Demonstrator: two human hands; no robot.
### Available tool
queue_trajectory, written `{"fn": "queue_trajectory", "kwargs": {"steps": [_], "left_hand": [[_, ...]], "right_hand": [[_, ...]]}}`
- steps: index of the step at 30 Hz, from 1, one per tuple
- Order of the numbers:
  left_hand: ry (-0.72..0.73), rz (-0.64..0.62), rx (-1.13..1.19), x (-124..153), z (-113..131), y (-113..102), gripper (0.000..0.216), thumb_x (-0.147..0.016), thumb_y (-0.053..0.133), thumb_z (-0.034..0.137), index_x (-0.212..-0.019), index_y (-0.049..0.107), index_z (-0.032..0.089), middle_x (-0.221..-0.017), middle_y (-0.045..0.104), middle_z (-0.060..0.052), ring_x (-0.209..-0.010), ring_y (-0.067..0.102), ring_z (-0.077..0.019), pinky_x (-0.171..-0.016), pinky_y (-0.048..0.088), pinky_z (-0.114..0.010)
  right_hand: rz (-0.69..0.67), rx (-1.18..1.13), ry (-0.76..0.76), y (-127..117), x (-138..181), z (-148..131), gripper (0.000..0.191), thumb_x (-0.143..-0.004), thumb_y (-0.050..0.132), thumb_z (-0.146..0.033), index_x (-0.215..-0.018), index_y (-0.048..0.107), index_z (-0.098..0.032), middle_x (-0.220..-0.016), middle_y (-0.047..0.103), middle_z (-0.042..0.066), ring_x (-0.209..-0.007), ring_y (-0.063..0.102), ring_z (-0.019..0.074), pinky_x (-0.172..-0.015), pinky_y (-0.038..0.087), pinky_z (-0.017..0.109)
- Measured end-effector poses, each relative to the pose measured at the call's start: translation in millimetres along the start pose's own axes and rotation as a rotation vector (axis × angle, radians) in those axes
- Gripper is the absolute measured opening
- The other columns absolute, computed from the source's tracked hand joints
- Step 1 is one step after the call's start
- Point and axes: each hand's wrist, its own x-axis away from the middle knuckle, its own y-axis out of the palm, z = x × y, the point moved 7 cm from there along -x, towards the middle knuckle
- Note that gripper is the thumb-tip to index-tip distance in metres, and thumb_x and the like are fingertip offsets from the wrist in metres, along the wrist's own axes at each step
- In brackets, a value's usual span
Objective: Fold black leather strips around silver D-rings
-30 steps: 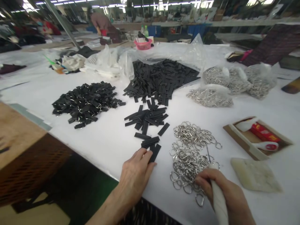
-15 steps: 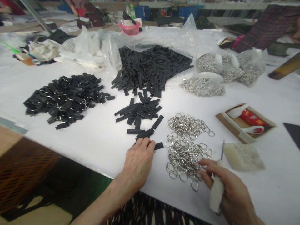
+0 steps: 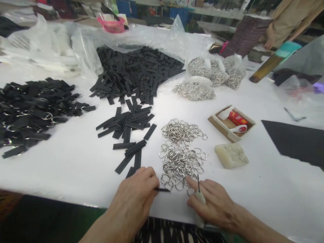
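Observation:
My left hand, fingers closed, pinches a black fabric strip that sticks out to the right just above the white table. Several loose strips lie right beyond its knuckles. My right hand is closed round an awl with a pale handle; its thin metal shaft points up and away. The right index finger reaches to the near edge of a pile of silver D-rings, touching or just over them. One ring lies by the fingertips. Whether the right fingers hold a ring too, I cannot tell.
A large heap of black strips is behind; strips with rings pile at the left. Bagged rings, a small cardboard box, a waxy block and a black sheet lie to the right. A person stands at the far right.
The view has turned right. My left hand has drawn a black strip nearer, away from the loose strips. My right hand has moved left, its index finger now at the rings' near edge.

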Motion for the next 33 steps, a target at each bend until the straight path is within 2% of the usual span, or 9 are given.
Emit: {"fn": "queue_trajectory", "kwargs": {"steps": [3, 6, 8, 11, 15, 19, 25, 30, 33], "left_hand": [[0.147, 0.033, -0.046, 6, 17, 13, 0.02, -0.067, 0.05, 0.003, -0.062, 0.055, 0.021, -0.103, 0.065, -0.007, -0.083, 0.058, -0.0235, -0.063, 0.053, -0.034], [0.193, 0.131, -0.083, 7, 22, 32, 0.019, -0.065, 0.049, 0.002, -0.058, 0.052, 0.019, -0.126, 0.055, -0.012, -0.092, 0.056, -0.0273, -0.065, 0.054, -0.039], [0.214, 0.235, -0.074, 6, 23, 40, 0.019, -0.069, 0.049, 0.003, -0.059, 0.053, 0.019, -0.136, 0.046, -0.012, -0.113, 0.047, -0.0324, -0.08, 0.051, -0.048], [0.231, 0.302, -0.022, 2, 24, 47, 0.021, -0.074, 0.045, 0.003, -0.068, 0.057, 0.019, -0.142, 0.038, -0.01, -0.132, 0.026, -0.0344, -0.1, 0.031, -0.063], [0.203, 0.259, 0.036, -15, 25, 50, 0.027, -0.076, 0.039, -0.001, -0.078, 0.057, 0.018, -0.139, 0.041, -0.013, -0.134, 0.025, -0.0318, -0.101, 0.027, -0.066], [0.17, 0.234, 0.082, -41, 22, 45, 0.026, -0.078, 0.038, -0.002, -0.081, 0.057, 0.016, -0.137, 0.043, -0.016, -0.132, 0.028, -0.0314, -0.102, 0.033, -0.061], [0.089, 0.265, 0.331, -73, 7, 25, 0.022, -0.082, 0.044, 0.001, -0.08, 0.059, 0.016, -0.132, 0.047, -0.013, -0.131, 0.031, -0.0277, -0.106, 0.033, -0.054], [-0.037, 0.379, 0.447, -59, 4, -3, 0.02, -0.084, 0.05, 0.007, -0.078, 0.065, 0.018, -0.135, 0.047, -0.009, -0.132, 0.029, -0.0289, -0.108, 0.026, -0.053], [-0.133, 0.423, 0.607, -42, -3, -17, 0.015, -0.082, 0.057, 0.013, -0.077, 0.069, 0.02, -0.117, 0.061, -0.008, -0.117, 0.046, -0.0273, -0.101, 0.036, -0.046]], "right_hand": [[0.034, 0.064, 0.034, -5, -1, 14, 0.009, -0.092, 0.044, -0.019, -0.088, 0.052, -0.019, -0.102, 0.067, 0.021, -0.057, 0.059, 0.0186, -0.051, 0.045, 0.029], [0.071, 0.098, 0.141, -8, 3, 24, 0.021, -0.097, 0.037, -0.031, -0.091, 0.051, -0.016, -0.103, 0.066, 0.026, -0.059, 0.062, 0.0197, -0.052, 0.047, 0.028], [0.056, 0.1, 0.202, -5, 8, 27, 0.025, -0.098, 0.035, -0.035, -0.091, 0.051, -0.016, -0.108, 0.063, 0.027, -0.06, 0.063, 0.0198, -0.052, 0.048, 0.028], [0.018, 0.079, 0.265, 5, 10, 32, 0.026, -0.096, 0.038, -0.037, -0.09, 0.051, -0.016, -0.117, 0.058, 0.028, -0.059, 0.064, 0.0206, -0.052, 0.049, 0.029], [-0.041, 0.048, 0.348, 21, 1, 49, 0.023, -0.091, 0.049, -0.04, -0.09, 0.052, -0.017, -0.123, 0.056, 0.025, -0.056, 0.065, 0.0207, -0.047, 0.049, 0.029], [-0.035, -0.092, 0.427, 29, -16, 73, 0.016, -0.087, 0.058, -0.03, -0.094, 0.052, -0.017, -0.122, 0.057, 0.021, -0.06, 0.068, 0.021, -0.045, 0.049, 0.028], [0.073, -0.323, 0.411, 29, -39, 91, 0.011, -0.089, 0.052, -0.02, -0.098, 0.047, -0.018, -0.122, 0.057, 0.021, -0.074, 0.069, 0.0251, -0.057, 0.055, 0.034], [0.213, -0.463, 0.471, 13, -42, 100, 0.017, -0.092, 0.049, -0.027, -0.106, 0.04, -0.021, -0.103, 0.063, 0.014, -0.091, 0.065, 0.0229, -0.07, 0.055, 0.032], [0.297, -0.529, 0.535, -1, -39, 103, 0.017, -0.091, 0.051, -0.028, -0.105, 0.042, -0.022, -0.076, 0.06, 0.002, -0.079, 0.065, 0.0197, -0.069, 0.053, 0.03]]}}
